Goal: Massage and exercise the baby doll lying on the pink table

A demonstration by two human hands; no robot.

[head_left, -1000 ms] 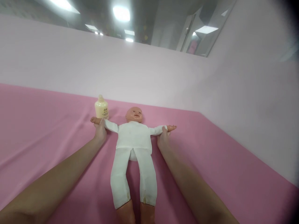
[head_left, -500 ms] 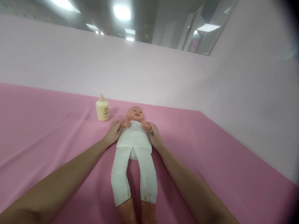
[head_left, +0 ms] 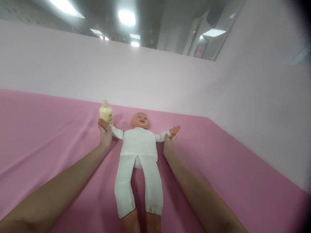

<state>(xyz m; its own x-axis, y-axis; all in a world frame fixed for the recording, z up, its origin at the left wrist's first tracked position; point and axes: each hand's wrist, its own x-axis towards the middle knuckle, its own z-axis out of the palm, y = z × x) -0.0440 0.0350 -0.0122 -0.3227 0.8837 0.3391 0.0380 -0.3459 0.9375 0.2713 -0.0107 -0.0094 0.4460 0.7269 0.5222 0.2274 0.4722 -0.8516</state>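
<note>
A baby doll (head_left: pixel 139 147) in a white suit lies on its back on the pink cloth (head_left: pixel 48 136), head away from me, feet toward me. My left hand (head_left: pixel 105 135) grips the doll's wrist on the left side, arm stretched outward. My right hand (head_left: pixel 168 144) holds the doll's other wrist, stretched out to the right. A small cream bottle (head_left: pixel 106 112) stands just behind my left hand, close to the doll's hand.
A pale pink wall (head_left: pixel 150 81) rises right behind the doll's head and runs along the right side, forming a corner. Ceiling lights show above the wall. The pink cloth spreads wide to the left and right.
The doll's arms went from spread out, to folded in over its chest, to spread outward again now, with my hands holding its wrists throughout.
</note>
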